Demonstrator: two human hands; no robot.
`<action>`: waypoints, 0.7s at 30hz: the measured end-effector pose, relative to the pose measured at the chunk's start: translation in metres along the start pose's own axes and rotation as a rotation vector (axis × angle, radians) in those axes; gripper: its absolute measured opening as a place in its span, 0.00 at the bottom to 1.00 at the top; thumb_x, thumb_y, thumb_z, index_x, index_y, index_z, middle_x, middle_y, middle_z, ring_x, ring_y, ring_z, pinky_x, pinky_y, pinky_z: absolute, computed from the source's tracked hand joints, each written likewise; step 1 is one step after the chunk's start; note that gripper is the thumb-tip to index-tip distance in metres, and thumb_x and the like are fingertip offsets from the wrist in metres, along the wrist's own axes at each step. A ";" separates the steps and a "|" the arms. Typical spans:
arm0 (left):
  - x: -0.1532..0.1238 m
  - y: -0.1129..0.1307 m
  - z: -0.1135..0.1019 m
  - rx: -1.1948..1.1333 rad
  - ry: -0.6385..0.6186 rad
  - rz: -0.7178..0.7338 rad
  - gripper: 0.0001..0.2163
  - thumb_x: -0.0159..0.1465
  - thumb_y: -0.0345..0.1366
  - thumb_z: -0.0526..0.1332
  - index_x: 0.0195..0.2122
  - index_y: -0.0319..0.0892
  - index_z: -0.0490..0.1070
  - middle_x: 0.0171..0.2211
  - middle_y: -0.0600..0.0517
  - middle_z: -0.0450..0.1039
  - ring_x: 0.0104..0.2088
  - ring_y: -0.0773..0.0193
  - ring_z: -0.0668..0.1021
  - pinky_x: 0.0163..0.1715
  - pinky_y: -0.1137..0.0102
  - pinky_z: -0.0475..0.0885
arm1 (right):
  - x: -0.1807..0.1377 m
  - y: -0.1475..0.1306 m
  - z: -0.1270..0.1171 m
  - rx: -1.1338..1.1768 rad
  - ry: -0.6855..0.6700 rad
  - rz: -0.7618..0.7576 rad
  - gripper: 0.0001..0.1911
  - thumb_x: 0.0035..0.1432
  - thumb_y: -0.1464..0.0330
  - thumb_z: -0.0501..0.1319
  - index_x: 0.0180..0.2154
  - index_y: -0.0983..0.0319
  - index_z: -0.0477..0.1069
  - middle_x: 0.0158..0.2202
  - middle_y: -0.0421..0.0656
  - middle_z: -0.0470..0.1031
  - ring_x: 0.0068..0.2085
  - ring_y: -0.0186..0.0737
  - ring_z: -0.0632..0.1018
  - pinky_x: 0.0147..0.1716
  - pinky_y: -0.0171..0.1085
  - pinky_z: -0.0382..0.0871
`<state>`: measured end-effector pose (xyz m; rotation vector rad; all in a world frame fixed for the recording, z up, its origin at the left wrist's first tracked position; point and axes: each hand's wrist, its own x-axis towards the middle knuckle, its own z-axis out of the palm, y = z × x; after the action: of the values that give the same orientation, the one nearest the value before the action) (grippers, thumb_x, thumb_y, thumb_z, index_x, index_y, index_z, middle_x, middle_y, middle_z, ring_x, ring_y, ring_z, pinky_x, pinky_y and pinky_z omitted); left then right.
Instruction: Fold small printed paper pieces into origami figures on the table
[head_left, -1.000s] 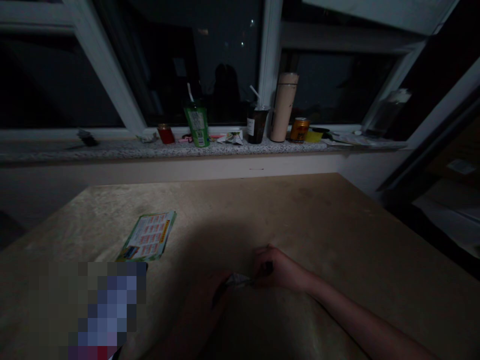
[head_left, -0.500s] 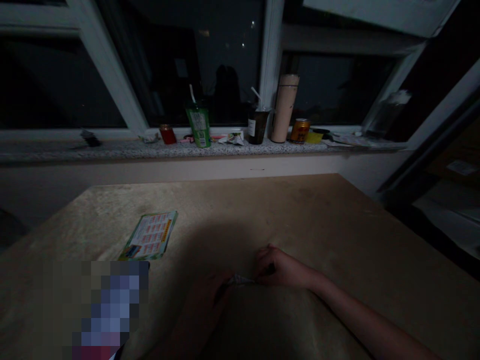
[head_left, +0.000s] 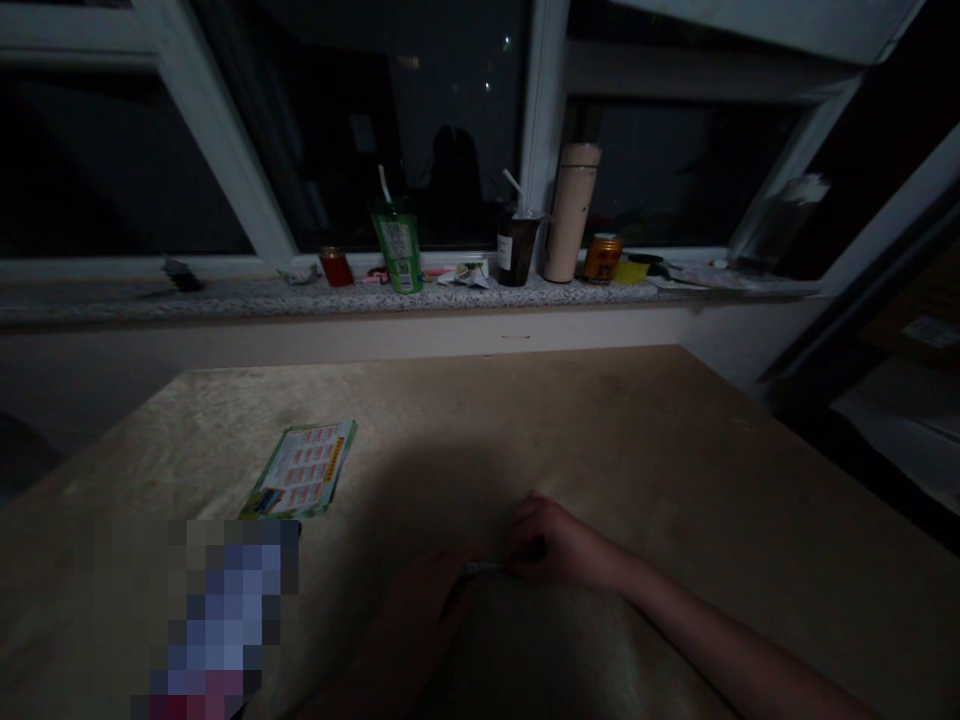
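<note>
Low in the middle of the view, a small pale piece of paper (head_left: 482,568) shows as a narrow strip between my two hands, just above the table. My left hand (head_left: 426,602), in deep shadow, pinches its left end. At the other end, the curled fingers of my right hand (head_left: 546,540) are closed on it. Much of the piece lies hidden by the fingers, and its print is too dark to read. The wooden table (head_left: 600,430) is under both hands.
Left on the table lies a stack of printed green-edged cards (head_left: 304,468), with a blurred-out bluish object (head_left: 225,610) nearer me. Along the windowsill (head_left: 442,300) stand a green cup (head_left: 400,248), a dark cup (head_left: 517,245), a pink flask (head_left: 572,215), an orange can (head_left: 602,259) and a red jar (head_left: 337,267).
The paper between my hands has gone from a wider, triangular shape to a thin strip. My right hand has turned slightly and both hands keep hold of it.
</note>
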<state>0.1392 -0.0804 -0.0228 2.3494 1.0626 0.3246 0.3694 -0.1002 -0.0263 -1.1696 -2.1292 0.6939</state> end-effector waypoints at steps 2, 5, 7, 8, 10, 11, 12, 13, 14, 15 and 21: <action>0.000 0.002 -0.001 -0.010 0.003 0.013 0.15 0.64 0.32 0.53 0.50 0.48 0.70 0.49 0.51 0.74 0.49 0.57 0.75 0.52 0.58 0.67 | 0.001 0.000 0.002 -0.011 0.004 -0.019 0.03 0.47 0.74 0.67 0.27 0.61 0.76 0.24 0.37 0.72 0.30 0.34 0.73 0.38 0.37 0.62; 0.001 0.007 -0.005 -0.020 -0.003 0.017 0.14 0.64 0.33 0.54 0.49 0.47 0.71 0.48 0.51 0.75 0.48 0.56 0.76 0.51 0.58 0.68 | 0.002 -0.002 0.003 -0.027 0.007 -0.034 0.03 0.46 0.74 0.67 0.27 0.61 0.76 0.24 0.37 0.72 0.30 0.35 0.73 0.37 0.37 0.62; 0.001 0.011 -0.008 -0.039 -0.007 0.006 0.15 0.64 0.33 0.54 0.50 0.47 0.71 0.48 0.51 0.75 0.48 0.56 0.76 0.50 0.58 0.68 | 0.002 -0.003 0.002 -0.029 0.002 -0.039 0.02 0.48 0.74 0.66 0.26 0.61 0.75 0.24 0.37 0.72 0.30 0.35 0.73 0.37 0.36 0.62; 0.001 0.011 -0.009 -0.052 -0.005 -0.004 0.15 0.64 0.32 0.53 0.50 0.47 0.71 0.49 0.52 0.75 0.48 0.57 0.76 0.51 0.58 0.68 | 0.001 -0.005 0.001 -0.025 -0.009 -0.042 0.02 0.48 0.74 0.66 0.26 0.61 0.75 0.24 0.37 0.72 0.30 0.35 0.73 0.37 0.36 0.62; 0.002 0.011 -0.009 -0.079 0.013 -0.027 0.15 0.64 0.31 0.53 0.49 0.48 0.72 0.48 0.53 0.75 0.48 0.58 0.76 0.51 0.60 0.68 | 0.000 -0.007 -0.001 -0.007 -0.042 -0.050 0.04 0.49 0.76 0.64 0.26 0.61 0.76 0.24 0.37 0.72 0.31 0.35 0.73 0.38 0.36 0.62; 0.002 0.010 -0.009 -0.093 0.025 -0.036 0.15 0.64 0.31 0.53 0.49 0.48 0.72 0.47 0.53 0.76 0.47 0.58 0.76 0.50 0.61 0.68 | 0.000 -0.009 -0.003 0.001 -0.060 -0.052 0.06 0.48 0.77 0.64 0.27 0.61 0.76 0.24 0.37 0.72 0.31 0.34 0.73 0.39 0.36 0.62; 0.002 0.009 -0.009 -0.105 0.041 -0.044 0.15 0.63 0.32 0.53 0.48 0.48 0.72 0.46 0.54 0.76 0.47 0.58 0.77 0.50 0.62 0.69 | -0.001 -0.010 -0.004 0.007 -0.071 -0.050 0.07 0.47 0.78 0.64 0.28 0.61 0.76 0.25 0.36 0.72 0.31 0.34 0.73 0.40 0.36 0.62; 0.003 0.008 -0.008 -0.119 0.056 -0.050 0.15 0.63 0.32 0.54 0.49 0.49 0.72 0.46 0.54 0.77 0.46 0.58 0.77 0.49 0.63 0.69 | -0.001 -0.011 -0.005 0.013 -0.078 -0.043 0.07 0.46 0.77 0.65 0.29 0.61 0.77 0.25 0.36 0.73 0.31 0.34 0.73 0.40 0.36 0.62; 0.003 0.007 -0.007 -0.133 0.063 -0.051 0.14 0.63 0.32 0.54 0.49 0.49 0.72 0.45 0.54 0.77 0.45 0.58 0.77 0.48 0.63 0.70 | -0.001 -0.012 -0.006 0.021 -0.080 -0.034 0.06 0.45 0.75 0.67 0.29 0.61 0.77 0.26 0.37 0.73 0.31 0.35 0.73 0.40 0.36 0.62; 0.003 0.005 -0.006 -0.145 0.065 -0.048 0.14 0.64 0.33 0.54 0.49 0.49 0.72 0.45 0.54 0.77 0.45 0.58 0.78 0.48 0.63 0.70 | -0.001 -0.012 -0.006 0.031 -0.079 -0.025 0.06 0.44 0.72 0.69 0.29 0.61 0.77 0.25 0.37 0.73 0.31 0.35 0.73 0.39 0.36 0.62; 0.004 0.004 -0.006 -0.098 0.072 -0.015 0.12 0.65 0.33 0.54 0.46 0.49 0.73 0.43 0.55 0.77 0.43 0.58 0.77 0.46 0.62 0.70 | 0.002 -0.002 0.001 0.092 -0.018 -0.028 0.03 0.52 0.69 0.67 0.28 0.61 0.78 0.23 0.38 0.73 0.29 0.34 0.73 0.36 0.35 0.64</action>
<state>0.1418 -0.0777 -0.0151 2.2571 1.0724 0.4479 0.3672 -0.0998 -0.0248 -1.0860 -2.1015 0.7841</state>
